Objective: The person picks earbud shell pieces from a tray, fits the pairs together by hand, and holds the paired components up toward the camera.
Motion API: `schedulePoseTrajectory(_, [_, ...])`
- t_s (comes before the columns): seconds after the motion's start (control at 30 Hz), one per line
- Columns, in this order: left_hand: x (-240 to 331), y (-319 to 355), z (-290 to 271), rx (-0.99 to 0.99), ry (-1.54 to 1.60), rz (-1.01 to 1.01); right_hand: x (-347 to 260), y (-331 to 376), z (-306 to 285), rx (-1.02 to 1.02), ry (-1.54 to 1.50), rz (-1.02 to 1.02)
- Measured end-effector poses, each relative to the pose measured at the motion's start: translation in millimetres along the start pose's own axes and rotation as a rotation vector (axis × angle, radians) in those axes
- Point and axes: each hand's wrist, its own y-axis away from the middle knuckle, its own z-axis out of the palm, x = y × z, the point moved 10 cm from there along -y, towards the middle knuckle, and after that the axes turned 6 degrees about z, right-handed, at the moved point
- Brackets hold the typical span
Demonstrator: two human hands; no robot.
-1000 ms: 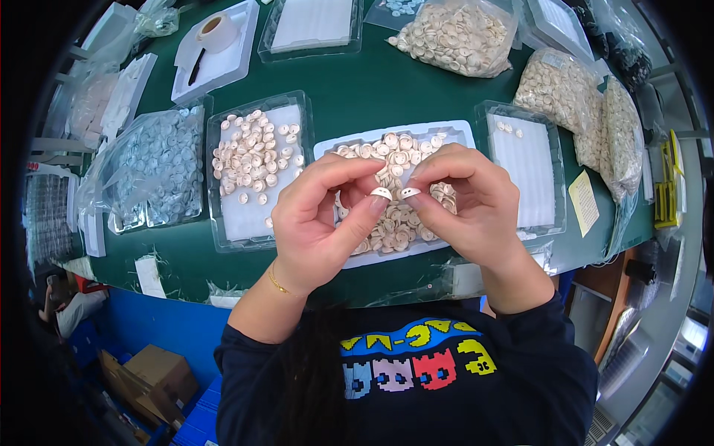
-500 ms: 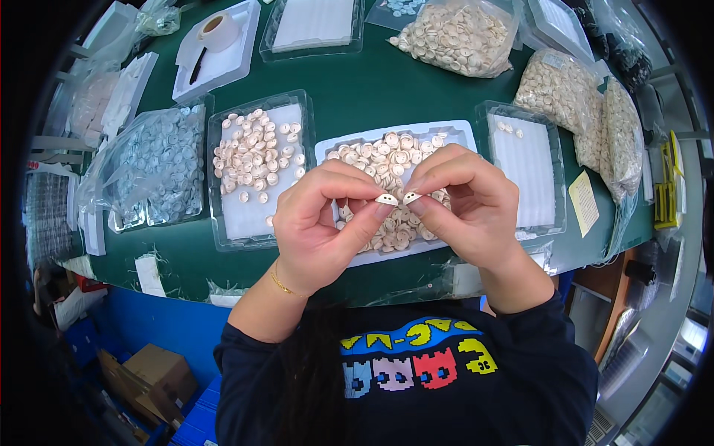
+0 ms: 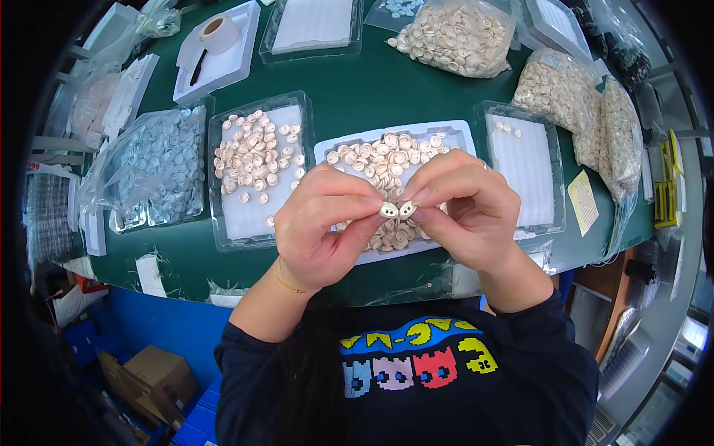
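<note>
Standing side by side, two buttons point(image 3: 388, 210) are pinched in left hand point(image 3: 316, 227) and right hand point(image 3: 472, 208) fingers; the tray point(image 3: 455, 128) is left heaped

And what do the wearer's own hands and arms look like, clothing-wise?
Both the left hand and the right hand are bare, no gloves. A thin gold-coloured chain bracelet circles the left wrist; no bracelet shows on the right. The left sleeve and right sleeve are dark navy, ending partway along the forearms.
</note>
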Motion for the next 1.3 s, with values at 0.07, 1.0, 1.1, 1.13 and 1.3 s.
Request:
schedulePoseTrajectory(0.07, [0,0,1,-0.003,0.006,0.000,0,1,0,0.003,-0.011,0.016])
schedulePoseTrajectory(1.0, [-47,43,59,0.050,1.375,-0.974,58,18,35,-0.142,-1.079,0.665])
schedulePoseTrajectory(1.1, [-46,43,62,0.085,1.469,-1.006,60,19,35,-0.144,-1.125,0.685])
schedulePoseTrajectory(1.13, [-46,43,62,0.103,1.495,-1.024,61,19,36,-0.148,-1.141,0.695])
schedulePoseTrajectory(1.3, [-50,45,64,0.132,1.517,-1.016,68,19,31,-0.076,-1.080,0.717])
